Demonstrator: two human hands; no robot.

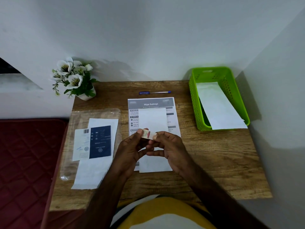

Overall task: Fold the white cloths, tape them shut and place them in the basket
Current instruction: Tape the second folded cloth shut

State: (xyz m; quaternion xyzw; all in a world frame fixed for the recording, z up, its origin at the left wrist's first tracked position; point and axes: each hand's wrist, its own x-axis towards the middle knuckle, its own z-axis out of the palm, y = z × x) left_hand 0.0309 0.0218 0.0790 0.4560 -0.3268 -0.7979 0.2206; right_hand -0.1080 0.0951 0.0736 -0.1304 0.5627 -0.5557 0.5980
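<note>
White folded cloth (152,119) lengthwise toward wall.

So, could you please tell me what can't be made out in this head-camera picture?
- Folded cloth: its middle is hidden by both hands, so any tape there can't be seen.
- Tape roll: partly covered by the fingers; loose end too small.
- Instruction sheet: body text is blurred and partly covered by the cloth.
- Basket: floor mostly hidden under its cloth.
</note>
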